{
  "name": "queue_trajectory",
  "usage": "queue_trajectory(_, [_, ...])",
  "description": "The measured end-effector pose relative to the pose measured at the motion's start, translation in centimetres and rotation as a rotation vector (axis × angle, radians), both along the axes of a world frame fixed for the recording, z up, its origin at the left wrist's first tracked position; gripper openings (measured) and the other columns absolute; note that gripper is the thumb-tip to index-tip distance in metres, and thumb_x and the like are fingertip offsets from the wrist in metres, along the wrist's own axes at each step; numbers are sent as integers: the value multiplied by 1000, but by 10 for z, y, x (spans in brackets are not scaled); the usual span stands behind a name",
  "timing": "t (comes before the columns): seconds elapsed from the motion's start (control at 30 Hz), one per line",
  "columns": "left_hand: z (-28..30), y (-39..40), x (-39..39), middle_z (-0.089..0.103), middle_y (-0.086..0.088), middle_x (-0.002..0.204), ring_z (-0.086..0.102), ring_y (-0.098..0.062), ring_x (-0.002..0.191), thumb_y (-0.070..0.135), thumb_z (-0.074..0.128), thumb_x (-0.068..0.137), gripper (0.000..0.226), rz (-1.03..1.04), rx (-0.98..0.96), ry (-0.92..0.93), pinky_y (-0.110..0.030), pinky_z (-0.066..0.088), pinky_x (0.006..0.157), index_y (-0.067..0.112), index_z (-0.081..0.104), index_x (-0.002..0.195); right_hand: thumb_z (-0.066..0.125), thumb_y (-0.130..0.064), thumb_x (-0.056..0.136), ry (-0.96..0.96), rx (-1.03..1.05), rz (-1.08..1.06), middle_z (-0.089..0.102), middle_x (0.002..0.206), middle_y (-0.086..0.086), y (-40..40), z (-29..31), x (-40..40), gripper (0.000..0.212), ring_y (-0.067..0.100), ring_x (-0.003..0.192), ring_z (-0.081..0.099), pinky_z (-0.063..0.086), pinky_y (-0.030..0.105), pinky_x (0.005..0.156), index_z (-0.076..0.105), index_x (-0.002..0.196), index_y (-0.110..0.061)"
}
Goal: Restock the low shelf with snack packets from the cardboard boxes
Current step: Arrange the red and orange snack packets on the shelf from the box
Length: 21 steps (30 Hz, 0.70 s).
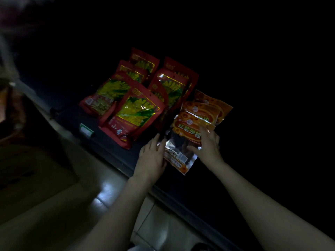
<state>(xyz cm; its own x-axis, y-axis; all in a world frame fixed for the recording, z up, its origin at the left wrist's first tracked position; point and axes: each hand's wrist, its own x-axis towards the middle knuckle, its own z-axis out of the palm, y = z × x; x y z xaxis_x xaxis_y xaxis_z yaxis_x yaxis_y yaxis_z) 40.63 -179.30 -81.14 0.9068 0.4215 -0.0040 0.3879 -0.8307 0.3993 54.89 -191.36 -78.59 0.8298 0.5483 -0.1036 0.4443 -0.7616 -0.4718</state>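
The front orange snack packet (pixel 186 128) stands tilted at the dark low shelf's (pixel 116 156) front edge. My right hand (pixel 208 145) grips its right side, thumb across the clear lower window. On the packet's left edge lies my left hand (pixel 152 156), its fingers straight and touching the packet. Two more orange packets (pixel 213 107) stand behind it. Several red packets with yellow-green pictures (pixel 134 115) stand in rows to the left on the same shelf. A cardboard box (pixel 27 169) sits on the floor at the left, dim; its contents cannot be seen.
A small white and green price tag (pixel 86 131) hangs on the shelf's front lip. Pale glossy floor tiles (pixel 108 196) run along below the shelf. The shelf's right part and everything above it are in darkness.
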Motion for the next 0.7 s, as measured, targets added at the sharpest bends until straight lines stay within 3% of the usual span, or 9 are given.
queue_trajectory(0.03, [13,6,-12,45,-23,138,53,-37,119,18,43,78,56,2,18,-81,-44,46,92,4,47,133,68,-28,84,-16,27,7,13,153,9,4,13,-7,79,30,138,12,24,45,112,20,147,-19])
queue_trajectory(0.1, [46,24,-41,60,-21,117,64,-37,95,19,38,68,56,8,105,-162,-41,53,76,2,54,119,67,-27,85,-60,104,36,18,150,10,18,45,-24,75,30,137,16,23,42,110,25,146,-16])
queue_trajectory(0.33, [191,71,-174,58,-14,116,55,-28,102,16,40,75,46,204,466,-455,-37,48,86,5,55,117,60,-29,90,-56,416,248,25,147,11,98,169,-122,65,27,137,22,21,37,111,28,144,-13])
queue_trajectory(0.43, [208,104,-238,52,-13,128,48,-28,117,17,54,81,49,416,512,-260,-39,41,96,10,47,129,61,-30,89,-84,422,498,28,147,11,140,202,-171,66,28,136,23,21,35,111,28,144,-13])
queue_trajectory(0.53, [198,123,-292,47,-4,137,41,-22,128,43,43,94,49,580,234,206,-41,24,110,19,40,137,64,-42,84,-119,170,818,27,149,6,177,200,-217,71,26,138,20,20,38,113,31,144,-20])
queue_trajectory(0.63, [190,123,-308,63,-2,115,58,-20,106,60,37,91,50,536,106,343,-37,41,96,22,59,115,64,-54,79,-212,-151,1002,23,152,0,196,175,-251,72,24,142,11,12,48,116,37,141,-29])
queue_trajectory(0.7, [186,120,-308,62,-1,118,59,-20,105,55,46,90,47,484,52,356,-32,47,88,23,55,123,63,-53,80,-298,-245,1065,30,149,-1,199,165,-263,57,23,142,12,5,50,116,51,131,-30])
